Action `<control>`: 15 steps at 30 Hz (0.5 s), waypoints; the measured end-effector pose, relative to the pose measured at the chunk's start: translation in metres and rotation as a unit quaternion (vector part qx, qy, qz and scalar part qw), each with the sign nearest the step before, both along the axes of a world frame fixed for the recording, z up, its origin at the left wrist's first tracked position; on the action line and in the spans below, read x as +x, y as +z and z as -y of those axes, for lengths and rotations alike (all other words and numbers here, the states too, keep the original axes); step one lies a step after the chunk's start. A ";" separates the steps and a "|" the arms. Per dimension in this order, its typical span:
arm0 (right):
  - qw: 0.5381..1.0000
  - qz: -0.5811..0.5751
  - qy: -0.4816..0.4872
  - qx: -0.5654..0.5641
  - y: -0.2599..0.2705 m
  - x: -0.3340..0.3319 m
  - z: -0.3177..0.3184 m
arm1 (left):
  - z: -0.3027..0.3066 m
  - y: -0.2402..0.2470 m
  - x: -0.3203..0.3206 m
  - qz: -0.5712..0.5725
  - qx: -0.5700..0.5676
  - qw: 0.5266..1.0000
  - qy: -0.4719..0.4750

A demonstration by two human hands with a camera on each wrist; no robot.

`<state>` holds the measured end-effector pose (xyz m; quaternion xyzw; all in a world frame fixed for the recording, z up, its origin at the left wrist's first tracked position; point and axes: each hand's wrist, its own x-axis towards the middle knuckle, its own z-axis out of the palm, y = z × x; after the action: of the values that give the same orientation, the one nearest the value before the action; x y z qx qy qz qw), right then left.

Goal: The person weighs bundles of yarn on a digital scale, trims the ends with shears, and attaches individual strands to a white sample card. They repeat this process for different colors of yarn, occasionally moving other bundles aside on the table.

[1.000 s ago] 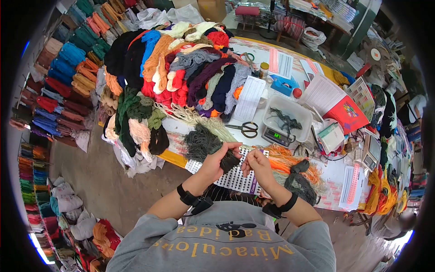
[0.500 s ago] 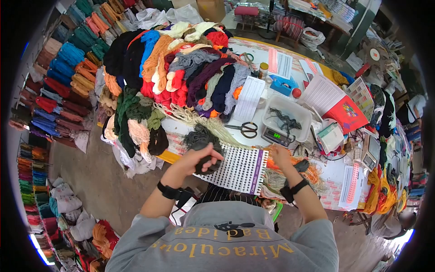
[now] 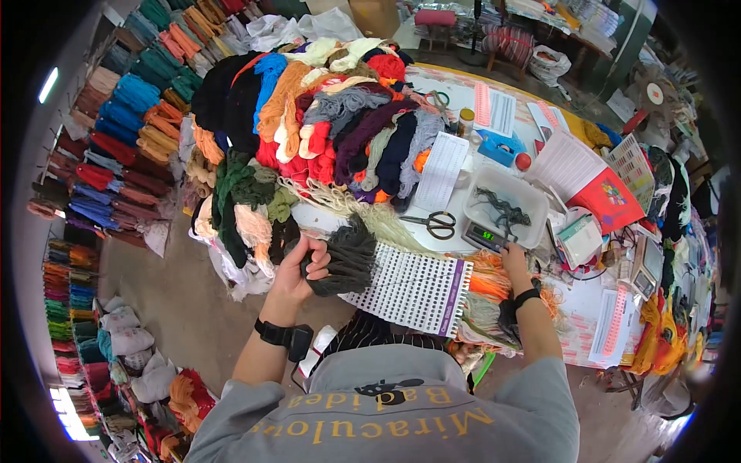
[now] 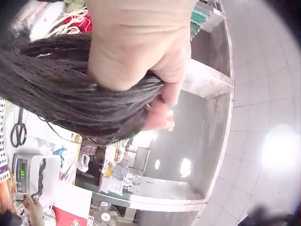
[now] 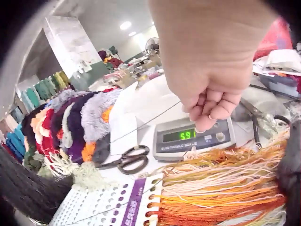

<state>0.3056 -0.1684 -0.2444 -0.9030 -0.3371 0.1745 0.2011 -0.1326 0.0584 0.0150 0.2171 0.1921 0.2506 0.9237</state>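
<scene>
A thick hank of dark grey yarn (image 3: 346, 258) is gripped by my left hand (image 3: 297, 270), whose fingers curl round it above the table's near edge. In the left wrist view the yarn (image 4: 61, 99) spreads sideways out of the fist. My right hand (image 3: 515, 264) is at the front of the electronic scale (image 3: 486, 236), its bent fingers over the panel. A thin dark strand (image 5: 150, 121) runs to these fingers, pinched there. The display (image 5: 179, 135) reads 5.91. Behind it, a clear plastic tub (image 3: 532, 204) holds dark yarn (image 3: 498, 207).
A white perforated card (image 3: 409, 285) with a purple band lies between the hands. Orange yarn strands (image 3: 490, 278) hang along its right side. Black-handled scissors (image 3: 440, 225) lie behind it. A large heap of coloured hanks (image 3: 316, 116) covers the table's left; papers (image 3: 567, 158) lie right.
My right hand has left the left hand and travelled right to the scale. My left hand has shifted left with the hank, uncovering the card. The scale's reading has risen slightly.
</scene>
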 end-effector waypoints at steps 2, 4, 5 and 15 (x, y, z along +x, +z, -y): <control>0.999 -0.036 -0.038 -0.001 0.043 -0.014 -0.004 | -0.006 -0.007 0.006 -0.048 0.031 0.998 -0.005; 0.993 0.090 0.064 0.036 0.098 -0.039 -0.012 | -0.009 -0.011 0.017 -0.148 0.104 0.983 -0.026; 0.987 0.098 0.096 0.085 0.132 -0.059 -0.019 | -0.009 -0.008 0.029 -0.173 0.110 0.978 -0.042; 0.919 -0.092 0.321 0.210 0.326 -0.248 -0.135 | -0.043 -0.010 0.050 -0.070 0.251 0.902 -0.343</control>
<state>0.0571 -0.0331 0.0818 -0.6634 -0.6180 0.2370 0.3491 -0.0824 0.1010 0.0045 0.5113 0.1009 -0.0577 0.8515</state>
